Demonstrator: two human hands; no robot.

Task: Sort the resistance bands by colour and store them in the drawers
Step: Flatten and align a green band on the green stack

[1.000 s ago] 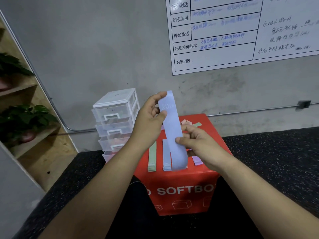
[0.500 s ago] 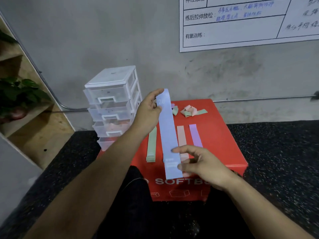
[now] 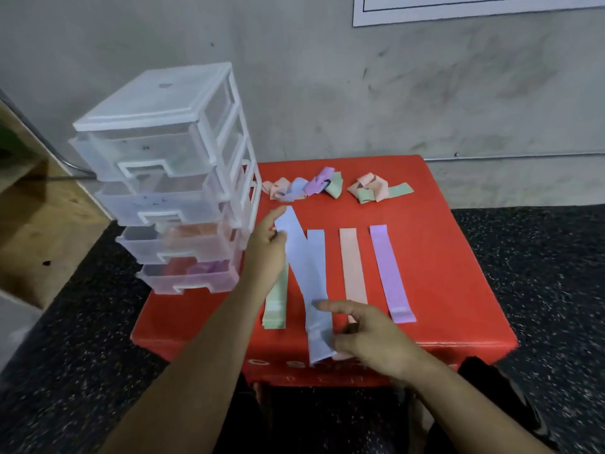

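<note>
My left hand (image 3: 265,252) pinches the top end of a light blue band (image 3: 302,267), and my right hand (image 3: 366,335) holds its lower end near the front edge of the red box (image 3: 458,257). Under the held band lies a flat blue band stack (image 3: 317,244). Beside it lie a green stack (image 3: 276,303), a pink band (image 3: 353,267) and a purple band (image 3: 389,273). A clear four-drawer unit (image 3: 170,178) stands at the box's left; its lower drawers hold pink and purple bands.
Crumpled unsorted bands (image 3: 304,188) and a second pink and green heap (image 3: 373,188) lie at the back of the box. Grey wall behind, dark speckled floor (image 3: 540,290) around, wooden shelving (image 3: 42,224) at left.
Both hands have lowered the blue band from in front of me down toward the blue stack. My view has tilted down and closer to the box.
</note>
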